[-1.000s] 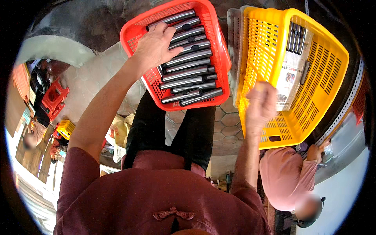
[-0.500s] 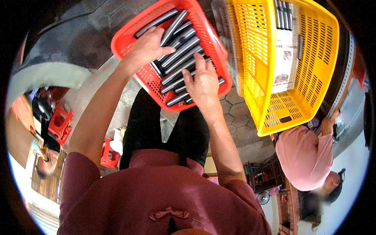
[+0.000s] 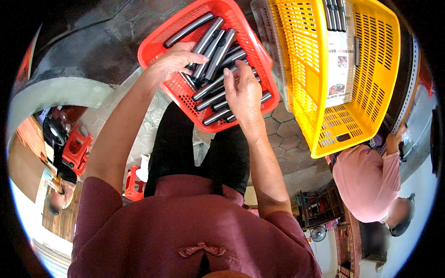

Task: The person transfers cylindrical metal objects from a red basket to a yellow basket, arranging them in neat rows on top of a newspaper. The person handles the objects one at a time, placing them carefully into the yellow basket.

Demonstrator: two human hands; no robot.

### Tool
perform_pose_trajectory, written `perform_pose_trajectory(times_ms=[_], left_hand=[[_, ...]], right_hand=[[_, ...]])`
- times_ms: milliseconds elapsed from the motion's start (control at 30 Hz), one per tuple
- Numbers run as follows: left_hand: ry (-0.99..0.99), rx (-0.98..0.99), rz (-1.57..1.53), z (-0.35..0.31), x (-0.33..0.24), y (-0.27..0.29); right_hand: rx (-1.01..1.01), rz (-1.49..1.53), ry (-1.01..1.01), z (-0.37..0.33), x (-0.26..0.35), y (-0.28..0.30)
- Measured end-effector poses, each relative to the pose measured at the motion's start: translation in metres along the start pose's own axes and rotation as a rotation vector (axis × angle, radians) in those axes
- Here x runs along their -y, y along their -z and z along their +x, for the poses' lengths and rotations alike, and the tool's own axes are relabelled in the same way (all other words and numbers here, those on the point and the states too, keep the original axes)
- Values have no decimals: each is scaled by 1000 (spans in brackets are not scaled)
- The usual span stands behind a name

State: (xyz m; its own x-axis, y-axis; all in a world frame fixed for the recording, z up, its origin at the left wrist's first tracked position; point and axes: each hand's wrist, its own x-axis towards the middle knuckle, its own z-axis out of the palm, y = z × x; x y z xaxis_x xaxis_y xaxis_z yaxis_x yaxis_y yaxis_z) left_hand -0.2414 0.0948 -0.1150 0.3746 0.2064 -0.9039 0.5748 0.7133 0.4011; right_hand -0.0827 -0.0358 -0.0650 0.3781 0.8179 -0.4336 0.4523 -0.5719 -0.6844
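A red plastic basket [image 3: 143, 54] sits in front of my body, holding several dark, shiny metal-looking tubes. My left hand [image 3: 175, 61] is closed round a few tubes [image 3: 214, 53], gripping them near their lower ends and tilting them above the others. Its fingers are partly hidden behind them. To the right, my right hand [image 3: 244, 90] hovers low over more tubes [image 3: 213, 101], thumb and bent fingers apart. Its fingertips are close to the pile; I cannot tell whether they touch it. Another tube [image 3: 189, 29] lies along the basket's far left side.
A large yellow slotted crate [image 3: 320, 132] stands at the right, with a printed sheet [image 3: 340, 69] and several tubes [image 3: 334, 16] in it. Beyond it is a person in a pink shirt [image 3: 366, 183]. Red stools [image 3: 78, 147] and another person [image 3: 62, 194] are at the left.
My left hand has gathered a few tubes and pulled them more upright, off the pile. My right hand has shifted slightly, its fingers more bent.
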Motion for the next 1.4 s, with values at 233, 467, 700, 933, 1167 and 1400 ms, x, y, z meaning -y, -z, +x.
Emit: perform_pose_trajectory(times_ms=[233,467,700,933,1167,1400], left_hand=[[-68,174,-581,-49,26,-16],[-201,77,-645,-84,20,-63],[-364,99,-494,-110,-28,-121],[-452,-23,-615,-81,-92,-175],[-468,24,-646,-43,-152,-205],[-523,-154,-557,-18,-183,-239]], right_hand=[[149,252,21,-9,22,-27],[271,261,154,-34,24,17],[206,276,208,-36,8,116],[450,1734,-524,-11,-28,186],[832,1804,-571,12,-70,225],[240,223,59,46,-64,265]])
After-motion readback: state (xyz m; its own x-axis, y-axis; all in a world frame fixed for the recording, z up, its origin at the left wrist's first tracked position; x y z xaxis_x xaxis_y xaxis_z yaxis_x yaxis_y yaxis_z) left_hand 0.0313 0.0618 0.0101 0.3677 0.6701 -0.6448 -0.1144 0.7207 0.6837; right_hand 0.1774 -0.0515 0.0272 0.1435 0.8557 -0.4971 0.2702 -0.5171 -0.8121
